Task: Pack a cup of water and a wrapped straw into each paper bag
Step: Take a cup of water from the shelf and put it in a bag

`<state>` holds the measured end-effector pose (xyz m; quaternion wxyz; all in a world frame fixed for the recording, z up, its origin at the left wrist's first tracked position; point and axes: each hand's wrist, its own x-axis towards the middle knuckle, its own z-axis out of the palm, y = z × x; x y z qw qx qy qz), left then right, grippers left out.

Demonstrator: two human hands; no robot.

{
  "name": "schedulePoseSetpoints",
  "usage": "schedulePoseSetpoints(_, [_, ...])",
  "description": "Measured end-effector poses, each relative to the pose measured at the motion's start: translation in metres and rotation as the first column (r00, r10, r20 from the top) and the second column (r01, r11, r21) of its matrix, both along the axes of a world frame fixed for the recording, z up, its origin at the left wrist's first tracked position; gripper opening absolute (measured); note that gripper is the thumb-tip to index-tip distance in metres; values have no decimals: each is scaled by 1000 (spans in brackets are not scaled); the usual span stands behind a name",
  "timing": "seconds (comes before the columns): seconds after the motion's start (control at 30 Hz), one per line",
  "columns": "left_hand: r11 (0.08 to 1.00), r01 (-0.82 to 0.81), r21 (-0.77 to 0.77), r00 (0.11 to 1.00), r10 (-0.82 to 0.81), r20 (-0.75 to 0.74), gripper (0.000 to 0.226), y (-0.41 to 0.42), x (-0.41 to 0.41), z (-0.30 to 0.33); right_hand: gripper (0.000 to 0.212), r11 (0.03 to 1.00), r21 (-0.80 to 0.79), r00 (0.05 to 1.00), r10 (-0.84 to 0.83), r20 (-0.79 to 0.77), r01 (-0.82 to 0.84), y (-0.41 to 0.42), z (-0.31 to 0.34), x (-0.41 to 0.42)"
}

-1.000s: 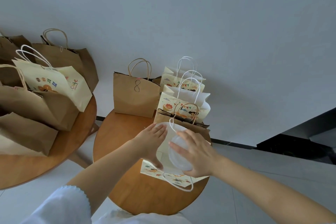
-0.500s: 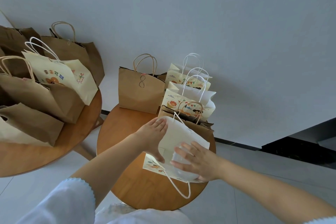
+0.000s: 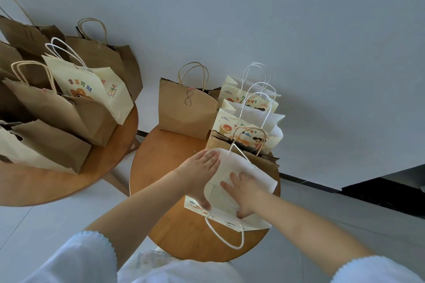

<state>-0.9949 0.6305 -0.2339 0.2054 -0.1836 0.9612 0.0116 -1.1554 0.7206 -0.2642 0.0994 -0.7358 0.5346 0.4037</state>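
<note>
Lower centre of frame, on the round table [image 3: 174, 232]: cup's gone down inside the white bag [image 3: 243, 174], hidden now. Right hand [image 3: 247, 187] has let go, fingers flat in the bag's mouth. Left hand [image 3: 202, 172] open-palmed, steadying the side, thumb on the rim. Straw not visible; likely next

Two round wooden tables: near one [image 3: 184, 234] at centre, 2nd [image 3: 46, 181] to the left, edges close but apart. Pale grey wall [image 3: 299, 30] behind. Light tiled floor [image 3: 322, 213] below, dark skirting strip [image 3: 305, 181] along wall base. Dark furniture edge [image 3: 391, 195] far right.
</note>
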Motion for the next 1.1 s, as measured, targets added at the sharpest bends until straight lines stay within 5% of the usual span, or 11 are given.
schedulePoseSetpoints(0.53, [999, -54, 3, 997, 54, 60, 121, 5, 4, -1, 89, 974, 132, 983, -180, -30, 183, 4, -58, 8])
schedulePoseSetpoints(0.77, [995, -98, 26, 993, 96, 71, 116, 8, 8, 3, 95, 972, 218, 996, -88, -25, 91, 4, -48, 9])
schedulePoseSetpoints(0.93, [992, -119, 48, 993, 118, 15, 103, 15, 9, 5, 92, 980, 197, 1000, -14, -9, 15, 15, -33, -1])
schedulePoseSetpoints(1.1, [949, -259, 179, 931, 295, -214, 73, 28, 22, 14, 65, 974, 94, 957, -221, 186, 206, 13, 5, 9])
